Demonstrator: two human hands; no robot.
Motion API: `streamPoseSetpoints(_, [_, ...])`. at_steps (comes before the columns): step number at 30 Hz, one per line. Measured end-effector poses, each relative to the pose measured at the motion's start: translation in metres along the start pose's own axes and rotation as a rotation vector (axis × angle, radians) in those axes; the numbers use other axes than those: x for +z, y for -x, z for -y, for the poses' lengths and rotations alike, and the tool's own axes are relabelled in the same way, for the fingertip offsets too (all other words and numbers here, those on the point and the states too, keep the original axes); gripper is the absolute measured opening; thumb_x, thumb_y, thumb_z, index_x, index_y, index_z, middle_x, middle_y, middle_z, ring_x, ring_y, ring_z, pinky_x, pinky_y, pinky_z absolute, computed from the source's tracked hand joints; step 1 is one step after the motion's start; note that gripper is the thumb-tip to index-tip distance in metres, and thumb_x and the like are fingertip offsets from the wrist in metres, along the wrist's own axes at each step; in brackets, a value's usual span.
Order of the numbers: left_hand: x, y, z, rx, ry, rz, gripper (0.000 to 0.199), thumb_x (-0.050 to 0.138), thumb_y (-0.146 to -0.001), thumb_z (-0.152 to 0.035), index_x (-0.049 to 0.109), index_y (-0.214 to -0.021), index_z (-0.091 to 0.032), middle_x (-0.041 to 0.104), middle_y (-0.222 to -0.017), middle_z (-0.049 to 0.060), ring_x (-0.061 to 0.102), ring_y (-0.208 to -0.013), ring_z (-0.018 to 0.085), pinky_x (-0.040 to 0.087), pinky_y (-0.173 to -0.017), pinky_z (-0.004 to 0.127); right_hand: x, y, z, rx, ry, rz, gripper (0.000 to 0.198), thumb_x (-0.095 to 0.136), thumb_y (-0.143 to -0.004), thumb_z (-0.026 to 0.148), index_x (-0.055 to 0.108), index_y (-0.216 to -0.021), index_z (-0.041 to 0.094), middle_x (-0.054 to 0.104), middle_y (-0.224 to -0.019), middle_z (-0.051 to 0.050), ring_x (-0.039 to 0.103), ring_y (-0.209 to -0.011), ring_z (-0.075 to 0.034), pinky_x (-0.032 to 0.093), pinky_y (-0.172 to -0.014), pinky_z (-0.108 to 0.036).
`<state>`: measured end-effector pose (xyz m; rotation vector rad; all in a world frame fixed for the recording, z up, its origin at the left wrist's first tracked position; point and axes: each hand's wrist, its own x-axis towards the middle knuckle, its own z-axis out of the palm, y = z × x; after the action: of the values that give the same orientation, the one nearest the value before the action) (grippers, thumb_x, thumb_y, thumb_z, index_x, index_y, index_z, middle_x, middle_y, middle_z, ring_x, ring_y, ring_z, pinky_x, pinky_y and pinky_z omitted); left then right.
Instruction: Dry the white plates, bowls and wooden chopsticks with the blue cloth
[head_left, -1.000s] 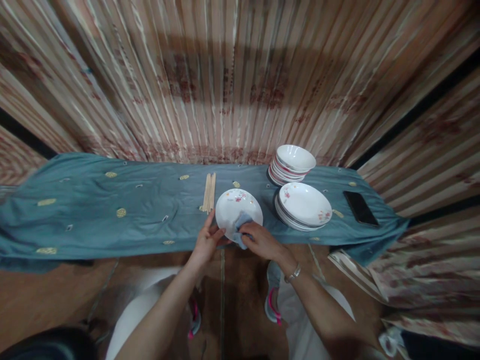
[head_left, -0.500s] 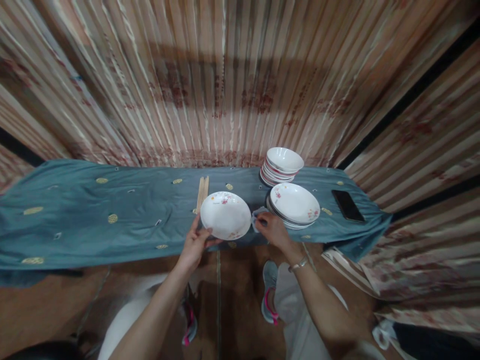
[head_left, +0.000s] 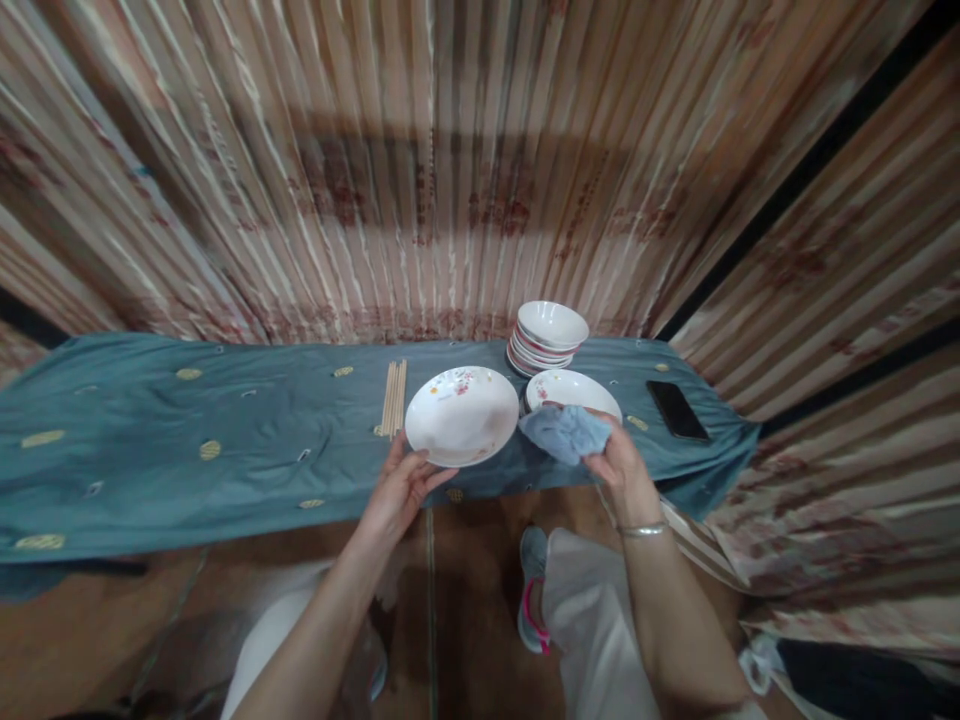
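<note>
My left hand (head_left: pixel 400 487) grips the near-left rim of a white plate (head_left: pixel 461 420) with a flower pattern, thumb on top and fingers beneath. The plate is held up over the front part of the table. In my right hand (head_left: pixel 619 462) is a crumpled light blue cloth (head_left: pixel 568 432), a little to the right of the plate. Behind the cloth, a stack of flowered plates (head_left: pixel 576 388) is partly hidden by it and my hand. A stack of white bowls (head_left: pixel 551 330) with red bands stands just beyond.
Several wooden chopsticks (head_left: pixel 394 398) lie left of the held plate. A black phone (head_left: pixel 676 409) rests near the right end of the table, which wears a green cloth (head_left: pixel 150 440). Pleated curtains (head_left: pixel 375 180) hang behind and at the right.
My right hand has moved right, away from the plate's edge, and the blue cloth now hangs in fuller view. The held plate has risen slightly and tilted. The camera view has shifted a little.
</note>
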<state>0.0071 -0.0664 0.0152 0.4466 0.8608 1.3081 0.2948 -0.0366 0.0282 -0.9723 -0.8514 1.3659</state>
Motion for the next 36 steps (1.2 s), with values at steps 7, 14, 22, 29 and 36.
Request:
streamPoseSetpoints(7, [0.049, -0.007, 0.026, -0.043, -0.011, 0.136, 0.06, 0.066, -0.068, -0.01, 0.044, -0.121, -0.025, 0.069, -0.093, 0.0, 0.07, -0.079, 0.02, 0.053, -0.086, 0.055, -0.032, 0.011, 0.029, -0.044, 0.121, -0.154, 0.032, 0.074, -0.062, 0.031, 0.07, -0.092, 0.021, 0.075, -0.08, -0.004, 0.069, -0.067, -0.018, 0.054, -0.064, -0.028])
streamPoseSetpoints(14, [0.104, -0.031, 0.064, -0.101, -0.057, 0.266, 0.07, 0.065, -0.069, -0.011, 0.039, -0.132, -0.027, 0.067, -0.086, -0.002, 0.067, -0.074, 0.017, 0.054, -0.084, 0.055, -0.05, 0.014, 0.024, -0.028, 0.38, -0.296, 0.041, 0.074, -0.06, 0.049, 0.068, -0.088, 0.019, 0.073, -0.07, -0.002, 0.064, -0.055, -0.019, 0.05, -0.053, -0.029])
streamPoseSetpoints(22, [0.121, -0.066, 0.07, 0.136, -0.634, 0.372, 0.056, 0.064, -0.072, -0.026, 0.053, -0.128, -0.023, 0.064, -0.092, 0.004, 0.062, -0.083, 0.022, 0.055, -0.076, 0.043, -0.084, 0.008, 0.02, -0.162, 0.612, -0.378, 0.039, 0.065, -0.063, 0.042, 0.073, -0.089, 0.014, 0.073, -0.08, -0.003, 0.063, -0.069, -0.019, 0.048, -0.064, -0.028])
streamPoseSetpoints(29, [0.115, -0.086, 0.074, 0.466, -1.291, 0.356, 0.049, 0.06, -0.077, -0.045, 0.06, -0.12, -0.021, 0.046, -0.138, 0.01, 0.037, -0.128, 0.031, 0.025, -0.109, 0.046, -0.106, 0.005, 0.014, -0.19, 0.864, -0.407, 0.038, 0.056, -0.069, 0.043, 0.074, -0.085, 0.014, 0.069, -0.072, -0.002, 0.059, -0.071, -0.02, 0.045, -0.066, -0.028])
streamPoseSetpoints(36, [0.109, -0.098, 0.092, 0.403, -1.253, 0.3, 0.059, 0.06, -0.077, -0.049, 0.051, -0.129, -0.023, 0.032, -0.151, 0.013, 0.028, -0.136, 0.036, 0.02, -0.109, 0.052, -0.107, 0.002, 0.011, -0.183, 0.996, -0.414, 0.036, 0.052, -0.074, 0.043, 0.074, -0.09, 0.018, 0.071, -0.079, -0.003, 0.06, -0.077, -0.021, 0.045, -0.077, -0.032])
